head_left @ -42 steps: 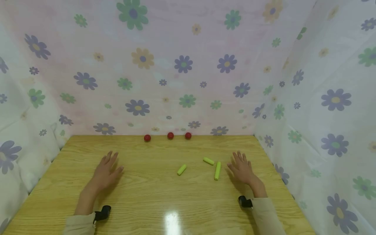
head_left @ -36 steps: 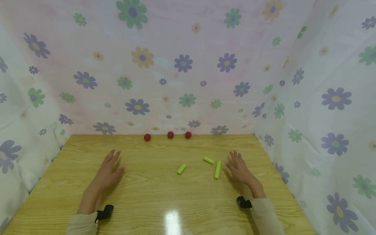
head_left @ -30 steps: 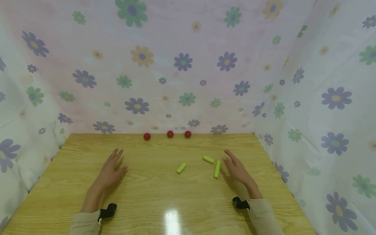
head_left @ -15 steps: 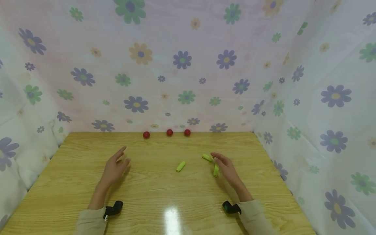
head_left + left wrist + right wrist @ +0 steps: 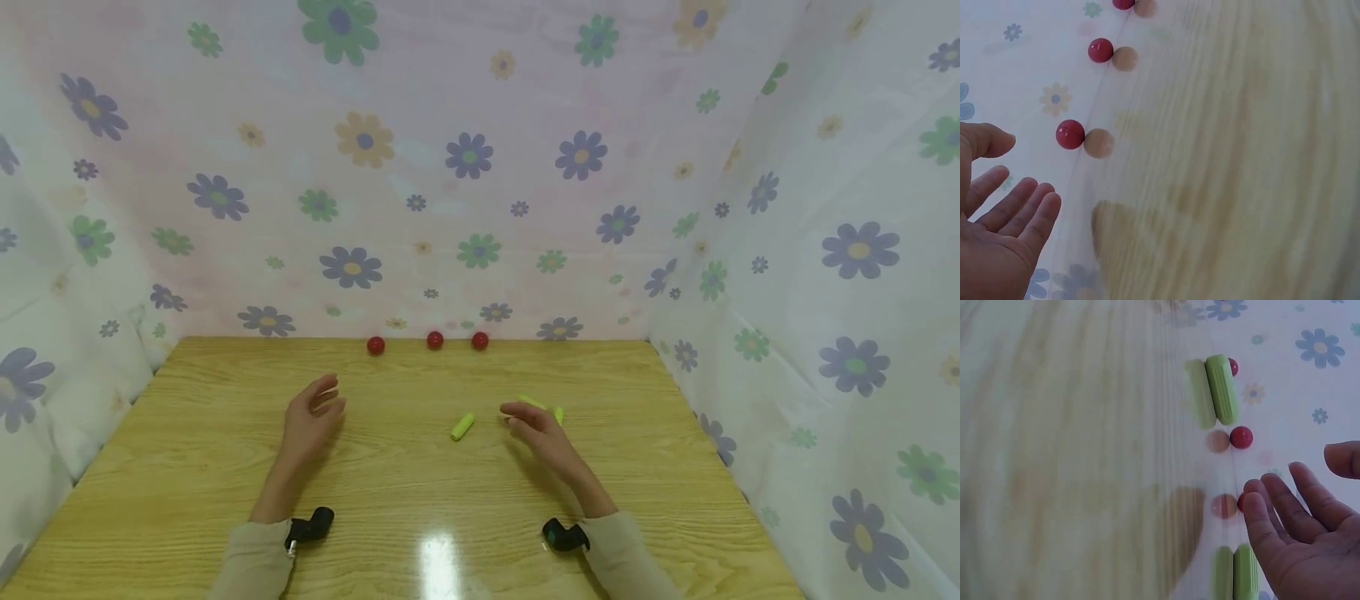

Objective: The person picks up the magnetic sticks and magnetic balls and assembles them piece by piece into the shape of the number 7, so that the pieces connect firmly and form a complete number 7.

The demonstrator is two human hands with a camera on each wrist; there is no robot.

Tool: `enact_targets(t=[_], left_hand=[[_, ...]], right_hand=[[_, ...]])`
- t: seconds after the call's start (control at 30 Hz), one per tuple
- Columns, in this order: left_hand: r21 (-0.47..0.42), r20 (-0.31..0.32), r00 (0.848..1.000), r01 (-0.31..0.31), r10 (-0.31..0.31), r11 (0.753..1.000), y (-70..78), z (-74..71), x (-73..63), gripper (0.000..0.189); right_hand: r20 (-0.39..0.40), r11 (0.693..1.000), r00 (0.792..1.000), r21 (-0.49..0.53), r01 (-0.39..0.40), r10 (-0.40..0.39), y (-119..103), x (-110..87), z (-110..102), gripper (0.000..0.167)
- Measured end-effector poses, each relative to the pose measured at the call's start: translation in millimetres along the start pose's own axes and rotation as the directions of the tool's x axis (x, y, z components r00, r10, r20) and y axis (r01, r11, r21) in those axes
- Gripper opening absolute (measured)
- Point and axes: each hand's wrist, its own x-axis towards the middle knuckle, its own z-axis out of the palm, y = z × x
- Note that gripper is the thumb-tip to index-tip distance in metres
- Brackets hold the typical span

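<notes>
My right hand (image 5: 547, 437) hovers over the table, fingers loosely bent and holding nothing. It partly hides two yellow-green sticks, a short one (image 5: 531, 402) and a longer one (image 5: 558, 414), behind it. Left of its fingertips lies another short yellow-green stick (image 5: 462, 427), shown whole in the right wrist view as a ridged stick (image 5: 1222, 389). My left hand (image 5: 311, 421) hangs over the table's left half, palm turned inward, with nothing in its relaxed fingers. The nearest thing ahead of it is a red ball (image 5: 376, 345) by the back edge.
Two more red balls, one in the middle (image 5: 435, 340) and one to its right (image 5: 480, 340), sit along the back edge of the wooden table (image 5: 375, 500). Flower-patterned cloth (image 5: 420, 167) rises behind and on both sides. Each wrist carries a black camera.
Both hands have come inward towards the middle. The right hand has passed leftward over the two right-hand sticks, and the fingers of both hands have bent more. Sticks and balls stay put.
</notes>
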Motion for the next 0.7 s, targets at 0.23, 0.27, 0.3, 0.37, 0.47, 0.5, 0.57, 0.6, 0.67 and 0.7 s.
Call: enact_targets(t=[0.23,0.27,0.3,0.37,0.47,0.5,0.57,0.6,0.67,0.7], left_hand=[[-0.05,-0.087,0.996,-0.014,0.009,0.999,-3.6,10.9,5.3,0.038],[-0.055,-0.094,0.996,-0.015,0.009,0.998,-4.0,12.0,6.5,0.037],[-0.056,-0.096,0.995,-0.013,0.007,0.998,-4.3,13.0,7.6,0.037],[-0.064,-0.089,0.996,-0.003,-0.003,0.998,-5.0,14.5,9.9,0.037],[-0.061,-0.062,0.998,0.006,-0.01,0.998,-6.5,15.4,13.1,0.039],[-0.062,-0.055,0.998,0.006,-0.01,0.998,-6.4,15.7,13.7,0.039],[-0.061,-0.045,0.999,0.006,-0.009,0.998,-6.7,15.8,15.1,0.04],[-0.057,-0.043,0.999,0.005,-0.008,0.998,-7.3,15.8,15.9,0.04],[-0.053,-0.046,0.999,0.007,-0.009,0.999,-8.4,16.1,17.7,0.04],[-0.052,-0.048,0.999,0.01,-0.012,0.999,-8.8,16.2,18.5,0.04]], right_hand=[[0.011,0.998,1.0,-0.058,-0.004,0.005,0,9.6,14,0.044],[0.007,0.998,1.0,-0.055,-0.008,0.008,0,11.5,16,0.044],[0.007,0.998,1.0,-0.06,-0.003,0.003,1,13.0,18,0.044],[0.004,0.997,1.0,-0.078,0.004,-0.004,0,15.7,22,0.043],[-0.003,0.991,1.0,-0.132,0.021,-0.022,-2,19.0,27,0.041],[-0.003,0.988,0.999,-0.153,0.033,-0.034,-3,19.9,28,0.04],[-0.011,0.985,0.999,-0.17,0.031,-0.033,-6,22.2,32,0.04],[-0.015,0.985,0.999,-0.172,0.025,-0.028,-7,23.4,34,0.04],[-0.019,0.986,1.0,-0.168,0.016,-0.02,-7,25.9,37,0.04],[-0.019,0.987,1.0,-0.163,0.013,-0.016,-7,27.1,39,0.04]])
